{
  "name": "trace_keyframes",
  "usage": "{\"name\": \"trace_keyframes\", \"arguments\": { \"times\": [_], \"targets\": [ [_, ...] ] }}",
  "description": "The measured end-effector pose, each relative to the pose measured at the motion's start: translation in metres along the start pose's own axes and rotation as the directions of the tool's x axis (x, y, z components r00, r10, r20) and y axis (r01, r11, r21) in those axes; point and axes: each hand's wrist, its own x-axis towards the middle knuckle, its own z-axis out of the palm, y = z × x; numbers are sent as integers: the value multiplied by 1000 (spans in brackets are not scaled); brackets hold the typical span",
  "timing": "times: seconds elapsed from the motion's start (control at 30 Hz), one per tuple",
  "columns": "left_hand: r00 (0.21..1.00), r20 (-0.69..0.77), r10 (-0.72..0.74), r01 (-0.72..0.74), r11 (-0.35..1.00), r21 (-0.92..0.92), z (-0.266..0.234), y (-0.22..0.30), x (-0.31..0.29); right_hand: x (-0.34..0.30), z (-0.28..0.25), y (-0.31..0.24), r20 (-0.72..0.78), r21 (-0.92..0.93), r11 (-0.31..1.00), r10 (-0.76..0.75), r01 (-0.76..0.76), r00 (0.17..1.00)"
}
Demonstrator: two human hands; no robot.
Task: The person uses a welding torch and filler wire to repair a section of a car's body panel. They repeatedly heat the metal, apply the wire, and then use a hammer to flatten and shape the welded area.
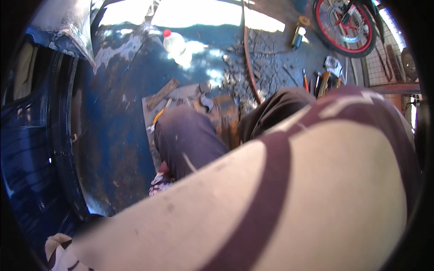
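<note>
Neither of my hands shows. A beige sleeve (334, 189) with a dark maroon band fills the foreground, running from the right down to the lower left. Whatever lies at its lower-left end is blurred. Behind it rise two bent knees in dark trousers, one knee (190, 135) near the middle and another knee (278, 108) to its right. On the floor by the nearer knee lie a yellow-handled tool (158, 115), a flat strip (163, 92) and some grey metal pieces (205, 103).
At left stands a dark blue vehicle body (27, 158). A red-capped clear bottle (174, 44) and a bottle of dark liquid (298, 37) stand farther off. A brown hose (247, 54) crosses the floor. A red-rimmed motorcycle wheel (346, 28) and a red-handled tool (305, 82) are right.
</note>
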Motion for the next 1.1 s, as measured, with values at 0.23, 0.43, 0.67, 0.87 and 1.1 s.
{"name": "trace_keyframes", "arguments": {
  "times": [0.23, 0.43, 0.67, 0.87, 1.1],
  "targets": [
    [998, -7, -64, 64, 997, -47, 21, 18, -44, 5, 2, -4, 131, 10, 1000, -1, -1, 991],
    [998, 33, -47, 49, 995, -85, 39, -6, -77, 11, 11, 11, 112, 87, 991, 93, -103, 989],
    [998, 64, 4, 4, 992, -122, 28, -51, -56, -196, 126, 128, -510, 793, 545, 839, -272, 191],
    [997, -9, -80, 79, 989, -122, -5, -101, -43, -391, 300, 310, -331, 908, 21, 648, -418, -686],
    [953, -228, -200, 138, 956, -260, -66, -138, -5, -498, 369, 402, 7, 944, -239, 704, -228, -710]
  ]
}}
